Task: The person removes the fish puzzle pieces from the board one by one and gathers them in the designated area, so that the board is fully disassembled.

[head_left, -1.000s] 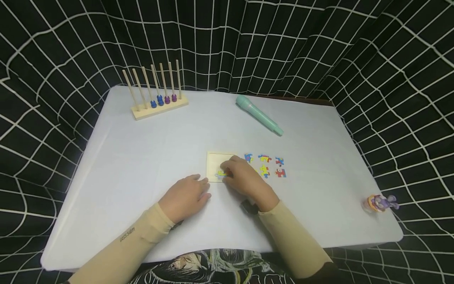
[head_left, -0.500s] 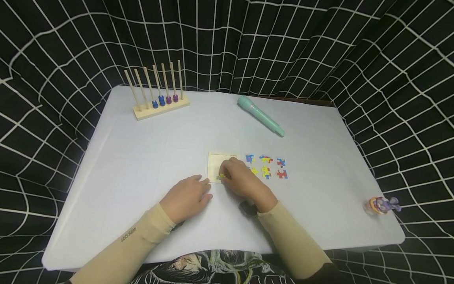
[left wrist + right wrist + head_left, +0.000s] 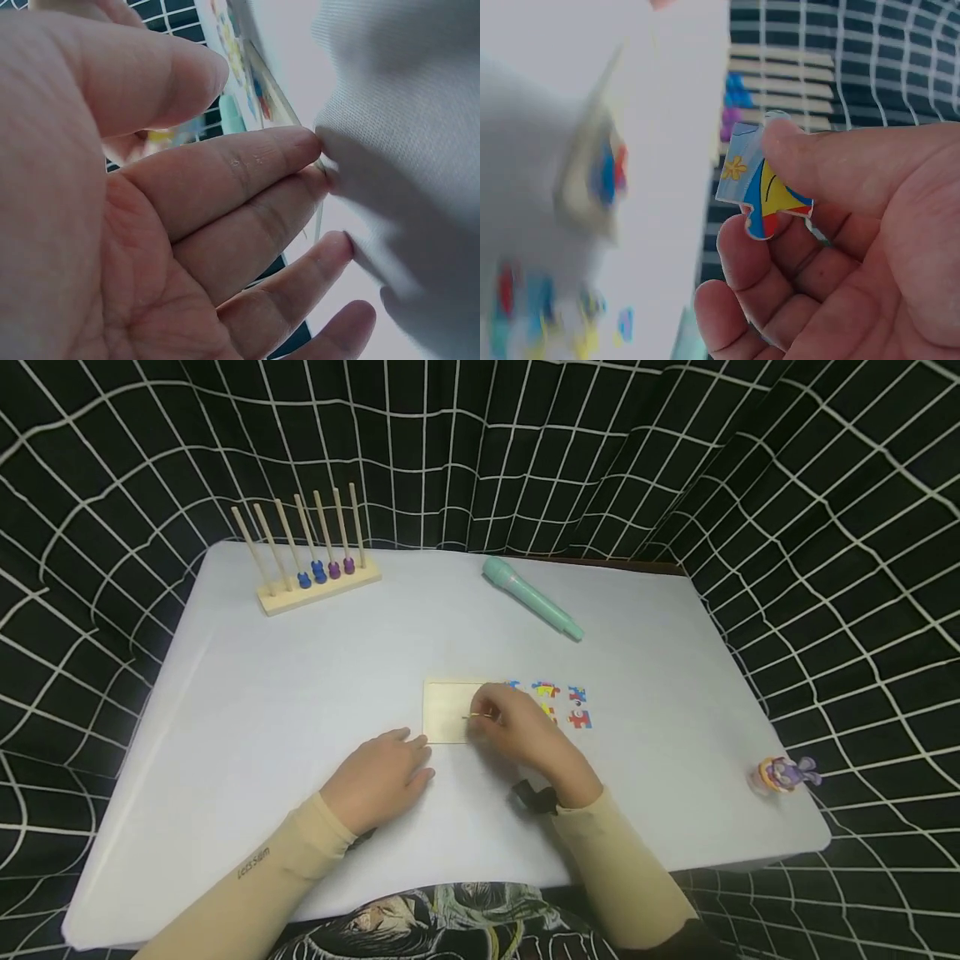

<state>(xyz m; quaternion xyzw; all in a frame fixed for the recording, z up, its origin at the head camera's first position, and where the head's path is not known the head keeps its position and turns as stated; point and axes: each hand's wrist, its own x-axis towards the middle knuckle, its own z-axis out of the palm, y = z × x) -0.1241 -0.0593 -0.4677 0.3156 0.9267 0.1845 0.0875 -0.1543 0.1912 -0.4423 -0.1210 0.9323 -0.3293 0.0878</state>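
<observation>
My right hand (image 3: 521,731) pinches a jigsaw piece (image 3: 739,169) between thumb and fingers, over the right part of a shallow wooden puzzle tray (image 3: 442,706). The piece shows blue, yellow and red with a small yellow flower, and is seen nearly edge-on in the head view. My left hand (image 3: 378,781) lies palm down with its fingers extended, the fingertips right at the tray's near left corner. In the right wrist view a blurred red and blue patch shows on the tray. My right hand hides the tray's right side in the head view.
More jigsaw pieces (image 3: 580,719) lie right of the tray, some partly behind my hand. A green toy microphone (image 3: 532,599) lies farther back. A wooden peg rack (image 3: 322,590) with blue and purple beads stands back left. A purple rabbit-eared figure (image 3: 783,773) is near the right edge.
My right hand has lifted the jigsaw piece from low over the tray's near side and shifted right, turning the piece edge-on. My left hand stays at the corner. The head view has swung slightly.
</observation>
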